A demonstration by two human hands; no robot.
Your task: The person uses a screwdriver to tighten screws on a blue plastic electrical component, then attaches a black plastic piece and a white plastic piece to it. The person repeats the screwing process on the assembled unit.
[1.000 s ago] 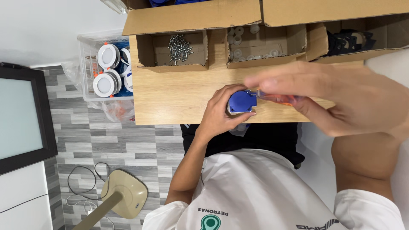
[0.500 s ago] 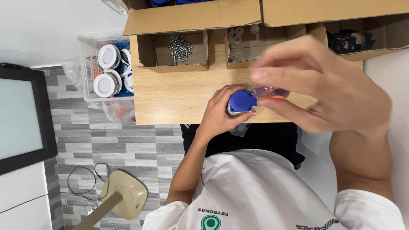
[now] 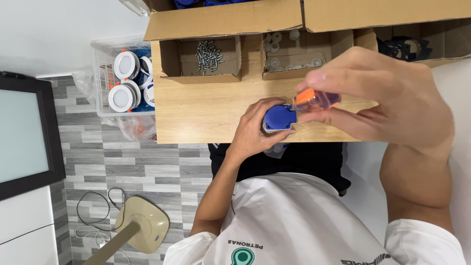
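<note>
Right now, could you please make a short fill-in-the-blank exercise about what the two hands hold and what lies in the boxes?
1. The left hand grips a small ____ part at the table edge.
2. The right hand holds a tool handle, clear with an ____ end.
3. The open cardboard box farthest left holds a heap of metal ____.
4. The plastic bin beside the table holds round ____ discs.

Missing words: blue; orange; screws; white

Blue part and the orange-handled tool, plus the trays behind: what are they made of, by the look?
Blue part, held in the left hand: likely moulded plastic, with an even colour and a smooth, slightly glossy surface. Tool handle in the right hand: translucent orange plastic; light shows through it. Trays: brown corrugated cardboard, matte, with raw cut edges. Screws: grey with a metallic glint, probably steel.
</note>
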